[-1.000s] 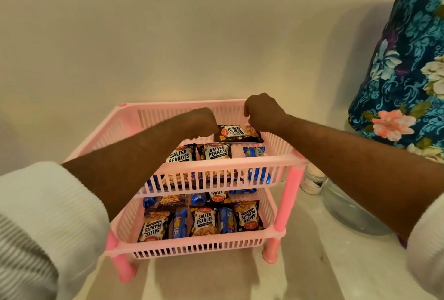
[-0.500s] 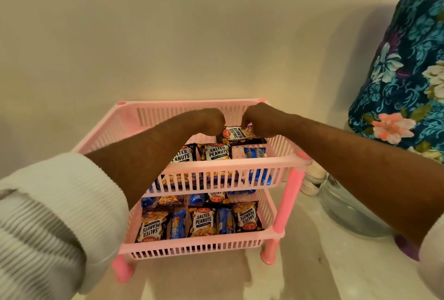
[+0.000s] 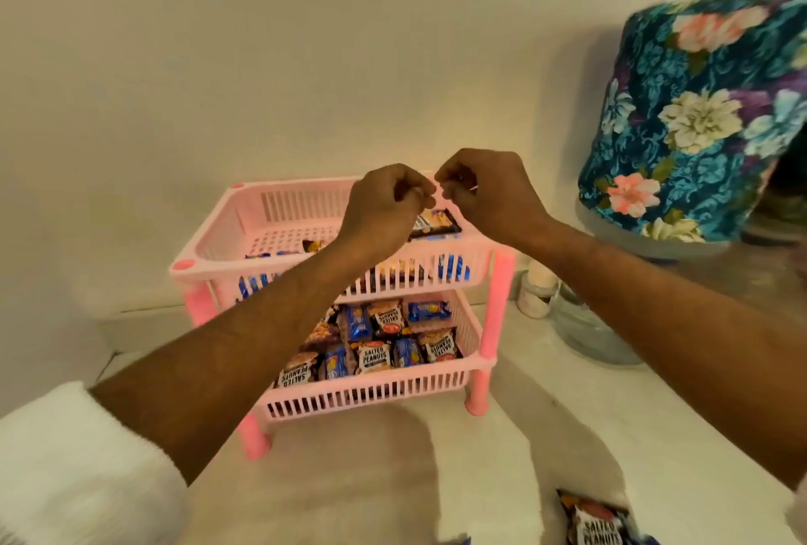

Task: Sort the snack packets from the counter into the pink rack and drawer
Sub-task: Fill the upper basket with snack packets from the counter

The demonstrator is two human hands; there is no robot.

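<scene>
Both hands hang above the back of the pink rack's [image 3: 279, 258] top tray, fingers curled inward, fingertips nearly meeting; the left hand [image 3: 384, 206] and right hand [image 3: 484, 195] each have a loosely closed grip, and I cannot tell whether anything is pinched. Just below them a dark peanut packet [image 3: 436, 224] lies flat at the tray's back right corner, its long side running left to right. More packets fill the lower tray [image 3: 371, 398], mostly lying flat. Another peanut packet [image 3: 596, 520] rests on the worktop [image 3: 524, 435] near the bottom edge, label upright.
</scene>
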